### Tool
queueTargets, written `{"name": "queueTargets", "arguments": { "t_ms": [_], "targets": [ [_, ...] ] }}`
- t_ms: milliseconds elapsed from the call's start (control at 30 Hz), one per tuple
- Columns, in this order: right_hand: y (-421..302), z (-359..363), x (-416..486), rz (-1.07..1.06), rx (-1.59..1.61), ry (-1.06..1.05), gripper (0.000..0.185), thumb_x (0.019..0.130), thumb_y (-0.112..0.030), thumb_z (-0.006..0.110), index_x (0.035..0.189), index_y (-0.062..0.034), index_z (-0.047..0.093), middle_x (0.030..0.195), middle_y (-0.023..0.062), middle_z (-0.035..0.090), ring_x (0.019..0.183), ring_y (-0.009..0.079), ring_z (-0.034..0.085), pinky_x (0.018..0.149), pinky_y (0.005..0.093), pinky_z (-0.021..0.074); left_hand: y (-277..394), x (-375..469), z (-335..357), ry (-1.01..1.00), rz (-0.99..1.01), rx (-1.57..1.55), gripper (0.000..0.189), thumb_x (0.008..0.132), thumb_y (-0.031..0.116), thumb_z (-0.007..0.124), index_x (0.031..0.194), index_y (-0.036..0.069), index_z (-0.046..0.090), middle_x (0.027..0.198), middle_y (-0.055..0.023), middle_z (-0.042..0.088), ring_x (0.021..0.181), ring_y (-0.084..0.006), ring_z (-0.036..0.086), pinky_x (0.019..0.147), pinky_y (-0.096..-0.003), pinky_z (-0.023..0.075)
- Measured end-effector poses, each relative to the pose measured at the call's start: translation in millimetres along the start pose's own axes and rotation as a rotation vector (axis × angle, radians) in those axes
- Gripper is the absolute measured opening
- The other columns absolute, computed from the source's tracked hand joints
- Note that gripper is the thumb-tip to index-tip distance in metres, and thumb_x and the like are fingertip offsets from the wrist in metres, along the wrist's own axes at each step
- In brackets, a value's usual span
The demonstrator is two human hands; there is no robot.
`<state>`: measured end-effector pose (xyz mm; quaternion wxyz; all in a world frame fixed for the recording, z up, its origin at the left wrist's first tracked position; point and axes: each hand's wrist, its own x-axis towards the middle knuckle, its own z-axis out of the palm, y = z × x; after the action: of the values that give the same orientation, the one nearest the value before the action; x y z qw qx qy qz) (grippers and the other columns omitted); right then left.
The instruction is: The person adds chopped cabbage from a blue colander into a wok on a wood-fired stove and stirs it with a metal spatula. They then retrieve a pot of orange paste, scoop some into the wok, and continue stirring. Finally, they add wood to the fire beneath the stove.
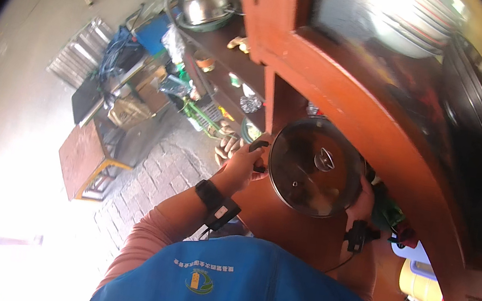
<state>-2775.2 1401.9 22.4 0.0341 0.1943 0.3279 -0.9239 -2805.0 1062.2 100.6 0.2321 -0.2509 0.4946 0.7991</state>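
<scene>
A round pot with a glass lid (288,162) is held level in front of my body. The lid has a metal rim, a small steam hole and a shiny knob (324,160) on top. My left hand (240,169) grips the pot's black side handle (259,146). On the opposite side, my right hand (363,199) holds the pot's edge; its fingers are partly hidden under the lid's rim. What the pot contains cannot be made out through the dark, reflecting glass.
An orange-red wooden cabinet frame (381,120) curves close along the right, with stacked bowls (409,26) on it. Shelves at the back hold a metal kettle (205,7). Root vegetables (226,147) lie on the brick floor (167,172). A wooden table (83,157) stands left.
</scene>
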Motion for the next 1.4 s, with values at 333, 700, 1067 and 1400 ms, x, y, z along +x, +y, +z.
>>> {"name": "queueTargets", "arguments": {
  "t_ms": [333, 700, 1067, 1400],
  "targets": [
    [87.9, 132.9, -70.9, 0.204, -0.098, -0.456, 0.041, 0.091, -0.014, 0.046, 0.131, -0.0085, 0.041, 0.126, 0.008, 0.049, 0.114, 0.0201, 0.048, 0.096, 0.0377, 0.0395, -15.5, -168.6, -135.4, 0.135, 0.223, -0.215, 0.023, 0.087, 0.014, 0.054, 0.108, 0.008, 0.046, 0.091, -0.0054, 0.051, 0.081, -0.0195, 0.058, 0.074, -0.0354, 0.051],
    [376.2, 309.7, -250.5, 0.718, -0.439, -1.048, 0.044, 0.089, -0.018, 0.049, 0.131, -0.0043, 0.041, 0.128, 0.0108, 0.048, 0.115, 0.024, 0.048, 0.1, 0.0393, 0.0349, -170.5, -470.3, -365.6, 0.581, 0.673, -0.676, 0.026, 0.084, 0.009, 0.053, 0.109, 0.007, 0.047, 0.09, -0.0069, 0.048, 0.083, -0.0194, 0.055, 0.076, -0.0359, 0.049],
    [720.1, 427.8, -539.3, 1.32, -0.56, -1.334, 0.035, 0.093, -0.017, 0.046, 0.126, -0.0053, 0.047, 0.122, 0.0088, 0.053, 0.113, 0.023, 0.051, 0.101, 0.0381, 0.0359, -319.2, -734.5, -552.6, 1.076, 0.969, -0.984, 0.02, 0.081, 0.011, 0.058, 0.098, 0.01, 0.047, 0.077, -0.0006, 0.049, 0.077, -0.0149, 0.057, 0.07, -0.0333, 0.0489],
    [1013.9, 503.9, -847.7, 1.862, -0.628, -1.66, 0.034, 0.094, -0.009, 0.04, 0.127, -0.0027, 0.041, 0.122, 0.013, 0.052, 0.112, 0.0231, 0.05, 0.097, 0.0376, 0.0392, -395.1, -922.7, -694.7, 1.524, 1.131, -1.319, 0.023, 0.082, 0.01, 0.053, 0.103, 0.009, 0.044, 0.076, -0.0007, 0.049, 0.077, -0.0136, 0.053, 0.075, -0.0354, 0.0472]
  ]
}}
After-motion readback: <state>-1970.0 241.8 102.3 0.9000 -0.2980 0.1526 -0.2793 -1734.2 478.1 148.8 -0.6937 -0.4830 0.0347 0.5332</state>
